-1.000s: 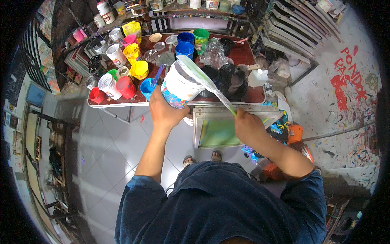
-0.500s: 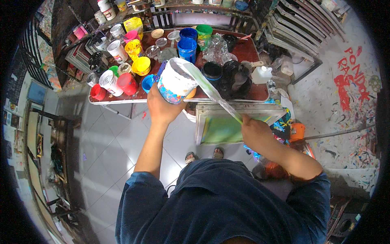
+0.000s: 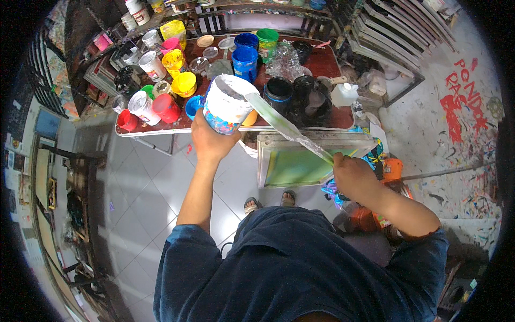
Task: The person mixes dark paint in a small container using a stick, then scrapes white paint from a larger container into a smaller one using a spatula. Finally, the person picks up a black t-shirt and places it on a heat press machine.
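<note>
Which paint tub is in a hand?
The white paint tub with the multicoloured lower side: the left hand holds it up, while others, such as the tall green tub toward the back, are in neither hand.

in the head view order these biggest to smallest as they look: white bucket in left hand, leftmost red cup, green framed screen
1. Green framed screen
2. White bucket, probably enlarged by nearness to the camera
3. Leftmost red cup

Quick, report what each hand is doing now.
Left hand: closed around the white paint tub.
Right hand: closed, holding the long white-smeared spatula.
</note>
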`<state>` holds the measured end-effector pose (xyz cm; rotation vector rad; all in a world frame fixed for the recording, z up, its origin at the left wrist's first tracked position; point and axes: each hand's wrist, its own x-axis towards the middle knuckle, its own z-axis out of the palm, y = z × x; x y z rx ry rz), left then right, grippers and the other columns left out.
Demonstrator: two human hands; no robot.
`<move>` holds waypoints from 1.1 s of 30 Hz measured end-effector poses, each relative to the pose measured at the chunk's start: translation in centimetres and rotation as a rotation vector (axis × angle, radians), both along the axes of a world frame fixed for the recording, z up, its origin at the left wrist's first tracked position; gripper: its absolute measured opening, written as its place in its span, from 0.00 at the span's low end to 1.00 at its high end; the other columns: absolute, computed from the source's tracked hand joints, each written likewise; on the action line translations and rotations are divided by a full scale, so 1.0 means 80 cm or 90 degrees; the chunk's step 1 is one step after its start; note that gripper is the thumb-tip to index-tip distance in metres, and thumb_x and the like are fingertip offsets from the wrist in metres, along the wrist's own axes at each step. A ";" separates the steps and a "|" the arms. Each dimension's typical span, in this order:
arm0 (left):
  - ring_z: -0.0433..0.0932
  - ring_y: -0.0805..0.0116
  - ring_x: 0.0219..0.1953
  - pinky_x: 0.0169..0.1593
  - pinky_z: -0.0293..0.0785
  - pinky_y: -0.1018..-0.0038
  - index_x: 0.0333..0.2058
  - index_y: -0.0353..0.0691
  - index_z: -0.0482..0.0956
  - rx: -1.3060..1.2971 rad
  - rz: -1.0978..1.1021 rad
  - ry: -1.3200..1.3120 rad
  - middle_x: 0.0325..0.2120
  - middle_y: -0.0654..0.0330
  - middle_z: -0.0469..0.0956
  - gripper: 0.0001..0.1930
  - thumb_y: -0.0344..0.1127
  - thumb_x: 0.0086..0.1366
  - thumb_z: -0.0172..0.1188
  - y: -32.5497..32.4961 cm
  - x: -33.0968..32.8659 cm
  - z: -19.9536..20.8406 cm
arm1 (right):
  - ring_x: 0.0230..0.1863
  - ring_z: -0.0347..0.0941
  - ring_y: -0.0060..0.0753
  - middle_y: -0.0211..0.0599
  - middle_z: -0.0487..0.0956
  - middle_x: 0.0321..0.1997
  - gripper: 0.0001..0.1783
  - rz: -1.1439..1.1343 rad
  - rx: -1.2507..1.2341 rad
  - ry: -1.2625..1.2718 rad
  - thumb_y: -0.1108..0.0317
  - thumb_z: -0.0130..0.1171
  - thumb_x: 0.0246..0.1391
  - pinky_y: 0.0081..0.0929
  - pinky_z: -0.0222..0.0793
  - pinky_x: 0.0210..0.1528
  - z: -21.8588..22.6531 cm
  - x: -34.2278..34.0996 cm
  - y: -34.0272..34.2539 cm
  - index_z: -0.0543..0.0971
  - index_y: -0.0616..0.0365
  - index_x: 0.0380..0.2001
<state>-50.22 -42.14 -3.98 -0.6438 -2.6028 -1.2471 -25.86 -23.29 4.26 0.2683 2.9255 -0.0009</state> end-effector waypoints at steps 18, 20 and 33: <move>0.76 0.59 0.39 0.44 0.71 0.68 0.42 0.31 0.67 0.108 0.038 -0.126 0.36 0.49 0.75 0.36 0.35 0.29 0.70 -0.004 0.005 0.023 | 0.24 0.76 0.46 0.48 0.75 0.23 0.07 -0.029 0.036 0.045 0.74 0.49 0.44 0.37 0.71 0.24 0.023 0.017 0.001 0.68 0.65 0.29; 0.76 0.61 0.38 0.44 0.72 0.69 0.42 0.31 0.67 0.136 0.020 -0.127 0.36 0.51 0.76 0.36 0.35 0.29 0.70 -0.008 0.001 0.019 | 0.23 0.74 0.42 0.45 0.74 0.22 0.05 -0.030 -0.074 0.082 0.72 0.49 0.48 0.37 0.67 0.21 0.018 0.018 0.011 0.68 0.62 0.28; 0.77 0.66 0.36 0.42 0.72 0.72 0.40 0.29 0.69 0.174 -0.315 -0.293 0.34 0.52 0.77 0.35 0.39 0.31 0.72 0.013 0.069 0.048 | 0.16 0.48 0.14 0.18 0.55 0.17 0.15 -0.300 -1.228 0.069 0.57 0.43 0.61 0.17 0.43 0.17 -0.028 -0.023 0.040 0.63 0.50 0.23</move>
